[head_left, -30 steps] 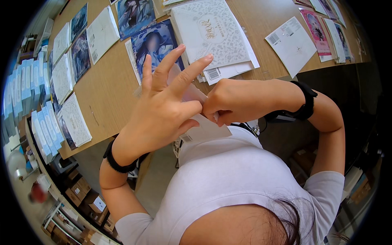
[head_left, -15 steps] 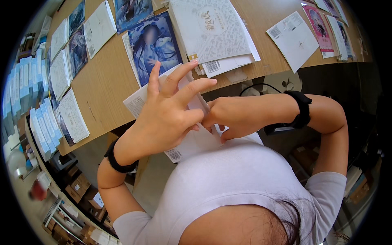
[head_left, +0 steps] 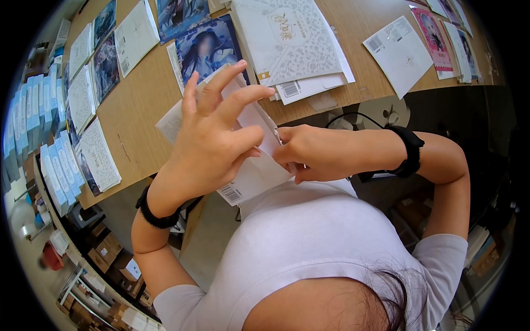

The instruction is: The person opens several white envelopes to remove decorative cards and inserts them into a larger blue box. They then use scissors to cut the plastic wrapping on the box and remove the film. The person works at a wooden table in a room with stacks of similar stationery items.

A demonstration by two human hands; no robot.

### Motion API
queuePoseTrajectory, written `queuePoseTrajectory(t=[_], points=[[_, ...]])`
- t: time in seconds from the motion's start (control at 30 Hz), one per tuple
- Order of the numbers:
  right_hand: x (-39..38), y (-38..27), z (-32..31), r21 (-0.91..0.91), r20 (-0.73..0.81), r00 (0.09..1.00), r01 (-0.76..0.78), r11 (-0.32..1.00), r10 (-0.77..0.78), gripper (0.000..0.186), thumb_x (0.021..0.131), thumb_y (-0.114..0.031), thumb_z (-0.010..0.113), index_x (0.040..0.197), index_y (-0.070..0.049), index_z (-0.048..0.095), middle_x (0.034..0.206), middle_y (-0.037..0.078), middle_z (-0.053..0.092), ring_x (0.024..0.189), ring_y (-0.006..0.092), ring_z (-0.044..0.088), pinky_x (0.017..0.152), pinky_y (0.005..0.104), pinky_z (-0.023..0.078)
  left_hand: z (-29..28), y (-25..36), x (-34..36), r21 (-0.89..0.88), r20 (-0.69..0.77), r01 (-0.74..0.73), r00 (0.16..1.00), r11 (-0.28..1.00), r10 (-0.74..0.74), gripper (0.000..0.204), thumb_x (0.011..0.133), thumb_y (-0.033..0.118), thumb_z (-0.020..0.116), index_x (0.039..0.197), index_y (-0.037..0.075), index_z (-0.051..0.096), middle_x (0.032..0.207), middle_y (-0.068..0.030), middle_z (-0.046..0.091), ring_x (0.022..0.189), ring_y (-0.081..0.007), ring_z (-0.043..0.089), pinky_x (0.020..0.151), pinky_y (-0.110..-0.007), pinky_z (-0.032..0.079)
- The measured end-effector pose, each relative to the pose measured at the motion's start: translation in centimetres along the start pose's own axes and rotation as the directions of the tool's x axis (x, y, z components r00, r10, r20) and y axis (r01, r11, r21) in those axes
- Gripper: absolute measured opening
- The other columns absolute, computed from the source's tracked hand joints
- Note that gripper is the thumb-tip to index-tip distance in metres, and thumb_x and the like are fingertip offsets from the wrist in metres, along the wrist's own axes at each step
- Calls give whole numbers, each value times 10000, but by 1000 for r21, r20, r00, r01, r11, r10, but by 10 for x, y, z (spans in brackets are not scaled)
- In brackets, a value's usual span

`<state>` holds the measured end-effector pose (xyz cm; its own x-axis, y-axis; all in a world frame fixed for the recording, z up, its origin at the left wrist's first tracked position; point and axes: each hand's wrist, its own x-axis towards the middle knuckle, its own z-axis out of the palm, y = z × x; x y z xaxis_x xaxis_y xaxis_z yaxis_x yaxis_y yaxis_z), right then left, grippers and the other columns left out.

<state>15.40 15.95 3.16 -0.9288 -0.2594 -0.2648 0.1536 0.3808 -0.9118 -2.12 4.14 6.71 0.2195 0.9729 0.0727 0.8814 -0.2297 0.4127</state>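
Observation:
A white paper envelope (head_left: 259, 179) with a barcode at its lower left corner is held at a slant in front of my chest, its far end reaching over the table edge. My right hand (head_left: 314, 151) pinches the envelope's right edge, where the paper looks rough or folded. My left hand (head_left: 215, 132) lies over the envelope, thumb and forefinger closed together on it, the other three fingers spread upward. The exact spot of that pinch is hidden. Just beyond those fingers lies a blue illustrated card (head_left: 207, 47) with a long-haired figure.
A thick stack of white patterned envelopes (head_left: 287, 41) stands on the wooden table (head_left: 141, 132). More cards and envelopes lie at the left, beside blue boxes (head_left: 36, 110). On the right are a single white envelope (head_left: 397, 55) and a pink card (head_left: 433, 41).
My left hand has shifted up and to the left, away from my right hand. The envelope has moved the same way. My right hand has stayed nearly in place.

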Motion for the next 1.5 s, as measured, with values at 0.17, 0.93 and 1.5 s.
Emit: queuePoseTrajectory(t=[0.17,0.93,1.5], points=[[-1,-12,-16,12,-89,996,-17,1000,18,163,667,-3,700,711,25,545,766,140,526,710,307,564,616,361,448,-7,-9,0,-39,-133,19,991,999,-24,212,582,160,753,653,118,557,1281,-20,486,1299,-345,306,966,-655,222],[10,-62,-72,90,-460,874,222,971,-157,81,782,-57,599,787,-11,532,565,125,518,492,237,568,451,314,391,-39,-16,-18,105,-527,-50,844,993,98,194,571,152,750,647,231,589,1191,-15,563,1262,-380,319,1048,-543,218],[40,-77,-59,-419,-549,699,245,875,-458,118,710,63,566,787,-13,521,615,102,515,508,283,534,450,352,416,-40,-33,-23,-759,-484,-5,673,651,-559,798,649,212,806,1265,99,311,1281,-126,357,1265,-255,318,1053,-409,237]])
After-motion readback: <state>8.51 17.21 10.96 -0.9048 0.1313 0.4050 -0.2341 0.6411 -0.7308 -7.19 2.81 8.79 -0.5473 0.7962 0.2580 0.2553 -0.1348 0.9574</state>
